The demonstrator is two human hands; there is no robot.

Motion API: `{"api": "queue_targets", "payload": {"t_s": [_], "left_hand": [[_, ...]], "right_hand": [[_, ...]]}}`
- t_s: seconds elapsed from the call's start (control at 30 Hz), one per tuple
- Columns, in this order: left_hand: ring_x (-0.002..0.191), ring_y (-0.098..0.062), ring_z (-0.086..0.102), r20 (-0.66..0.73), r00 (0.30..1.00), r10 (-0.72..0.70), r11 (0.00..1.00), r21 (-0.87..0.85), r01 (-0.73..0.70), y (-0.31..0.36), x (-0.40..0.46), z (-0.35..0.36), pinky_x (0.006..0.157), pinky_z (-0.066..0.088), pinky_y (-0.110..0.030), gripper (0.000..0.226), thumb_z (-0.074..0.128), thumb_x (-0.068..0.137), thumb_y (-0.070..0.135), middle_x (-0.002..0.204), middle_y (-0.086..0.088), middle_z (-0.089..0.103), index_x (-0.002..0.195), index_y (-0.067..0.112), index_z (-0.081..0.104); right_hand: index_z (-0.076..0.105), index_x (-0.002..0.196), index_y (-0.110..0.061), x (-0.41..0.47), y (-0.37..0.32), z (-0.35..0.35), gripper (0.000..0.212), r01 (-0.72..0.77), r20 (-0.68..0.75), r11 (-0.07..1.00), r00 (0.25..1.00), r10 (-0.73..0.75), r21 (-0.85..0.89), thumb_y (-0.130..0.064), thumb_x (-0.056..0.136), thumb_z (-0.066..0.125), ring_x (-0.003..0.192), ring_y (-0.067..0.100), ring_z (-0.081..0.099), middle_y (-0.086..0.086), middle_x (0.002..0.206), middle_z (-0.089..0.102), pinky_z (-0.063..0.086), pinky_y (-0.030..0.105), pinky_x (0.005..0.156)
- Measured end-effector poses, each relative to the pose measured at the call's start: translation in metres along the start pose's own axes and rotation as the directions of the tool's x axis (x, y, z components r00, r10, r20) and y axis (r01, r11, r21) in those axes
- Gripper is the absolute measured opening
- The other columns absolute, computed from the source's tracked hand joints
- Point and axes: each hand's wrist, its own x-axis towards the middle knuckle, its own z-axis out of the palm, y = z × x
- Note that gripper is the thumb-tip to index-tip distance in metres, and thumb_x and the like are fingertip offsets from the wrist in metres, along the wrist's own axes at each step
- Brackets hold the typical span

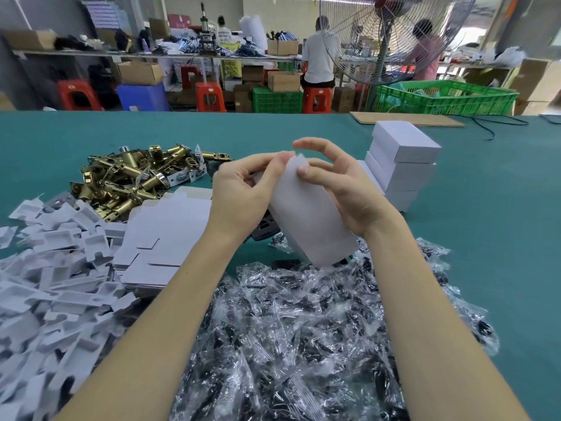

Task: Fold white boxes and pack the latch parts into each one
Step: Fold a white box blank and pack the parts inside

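Observation:
Both hands hold a white box [309,220] above the green table [485,226], its far end tilted up and away from me. My left hand [246,189] pinches the box's top edge with thumb and fingers. My right hand [343,189] grips the right side, thumb pressed on the face, index finger raised. A pile of brass latch parts [130,177] lies at the left. Flat unfolded box blanks [161,238] are stacked beside it. Finished white boxes [400,165] are stacked at the right.
Clear plastic bags with black parts [303,329] are heaped in front of me. White card inserts [51,275] cover the near left. A large standing fan [391,38], green crates [443,98] and people at benches stand beyond the table.

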Motion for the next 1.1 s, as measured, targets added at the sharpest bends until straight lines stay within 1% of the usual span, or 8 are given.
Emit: {"api": "queue_targets", "payload": {"t_s": [0.07, 0.2, 0.33, 0.47, 0.63, 0.83, 0.97, 1.1], "left_hand": [[0.088, -0.023, 0.062, 0.108, 0.994, -0.033, 0.999, 0.020, 0.031, -0.002, 0.000, 0.003, 0.080, 0.051, -0.042, 0.020, 0.058, 0.104, 0.028, 0.107, -0.010, 0.076, 0.117, 0.030, 0.074], [0.113, -0.004, 0.062, 0.214, 0.976, -0.035, 0.998, 0.052, 0.024, -0.006, -0.001, 0.005, 0.090, 0.051, -0.020, 0.032, 0.058, 0.103, 0.023, 0.132, 0.011, 0.063, 0.134, 0.028, 0.059], [0.079, -0.011, 0.069, 0.060, 0.988, -0.142, 0.986, -0.083, 0.147, -0.007, -0.001, 0.004, 0.071, 0.058, -0.028, 0.020, 0.070, 0.096, 0.022, 0.117, 0.003, 0.067, 0.115, 0.025, 0.062], [0.099, -0.023, 0.072, 0.008, 0.976, -0.218, 0.969, -0.114, 0.217, -0.013, 0.002, -0.001, 0.082, 0.062, -0.044, 0.012, 0.075, 0.093, 0.021, 0.110, 0.001, 0.072, 0.100, 0.029, 0.069], [0.088, -0.019, 0.076, -0.056, 0.844, -0.534, 0.794, -0.377, 0.477, -0.019, 0.003, 0.004, 0.065, 0.059, -0.023, 0.019, 0.068, 0.098, 0.028, 0.106, -0.005, 0.073, 0.112, 0.015, 0.064], [0.085, -0.026, 0.078, 0.124, 0.721, -0.682, 0.641, -0.374, 0.671, -0.024, -0.002, 0.009, 0.070, 0.063, -0.029, 0.027, 0.054, 0.105, 0.028, 0.100, -0.014, 0.078, 0.115, 0.006, 0.067], [0.086, -0.025, 0.078, 0.232, 0.707, -0.668, 0.644, -0.296, 0.705, -0.021, -0.008, 0.009, 0.069, 0.063, -0.030, 0.044, 0.042, 0.107, 0.050, 0.097, -0.009, 0.079, 0.112, 0.015, 0.068], [0.100, -0.023, 0.075, 0.301, 0.744, -0.597, 0.624, -0.409, 0.666, -0.024, -0.018, 0.018, 0.080, 0.063, -0.034, 0.032, 0.046, 0.105, 0.049, 0.114, -0.006, 0.076, 0.122, 0.029, 0.064]], "right_hand": [[0.067, 0.123, -0.024, 0.000, -0.001, -0.001, 0.030, 0.013, -0.049, 0.999, 0.999, -0.011, 0.045, -0.011, 0.096, 0.068, 0.098, 0.024, 0.067, 0.007, 0.105, 0.075, 0.053, 0.043, 0.090], [0.069, 0.118, -0.020, 0.001, 0.000, -0.001, 0.023, -0.007, -0.104, 0.993, 0.994, 0.019, 0.120, -0.011, 0.097, 0.066, 0.088, 0.022, 0.068, 0.004, 0.096, 0.074, 0.057, 0.041, 0.079], [0.067, 0.113, -0.024, 0.002, 0.000, 0.001, 0.018, -0.026, -0.176, 0.986, 0.983, 0.056, 0.166, -0.014, 0.098, 0.066, 0.083, 0.020, 0.070, 0.000, 0.092, 0.075, 0.060, 0.041, 0.070], [0.066, 0.117, -0.024, 0.003, 0.001, 0.002, 0.018, -0.054, -0.178, 0.988, 0.981, 0.079, 0.144, -0.016, 0.100, 0.064, 0.082, 0.019, 0.070, -0.004, 0.092, 0.075, 0.060, 0.036, 0.067], [0.066, 0.128, -0.032, 0.003, -0.005, -0.008, 0.040, -0.111, -0.010, 0.977, 0.993, 0.115, 0.183, -0.019, 0.091, 0.063, 0.103, 0.021, 0.071, -0.002, 0.124, 0.073, 0.057, 0.034, 0.078], [0.065, 0.127, -0.032, -0.002, 0.007, -0.012, 0.046, -0.038, 0.045, 0.927, 0.997, 0.059, -0.373, -0.022, 0.086, 0.083, 0.108, 0.019, 0.071, -0.006, 0.120, 0.073, 0.056, 0.042, 0.097], [0.070, 0.108, -0.044, -0.002, 0.012, -0.013, 0.027, -0.124, -0.147, 0.904, 0.987, 0.069, -0.410, -0.051, 0.084, 0.079, 0.070, 0.010, 0.071, -0.014, 0.094, 0.077, 0.052, 0.017, 0.061], [0.072, 0.098, -0.040, -0.001, 0.021, -0.015, 0.015, -0.206, -0.245, 0.883, 0.964, 0.107, -0.422, -0.053, 0.090, 0.072, 0.051, 0.011, 0.056, 0.000, 0.081, 0.075, 0.045, 0.018, 0.047]]}}
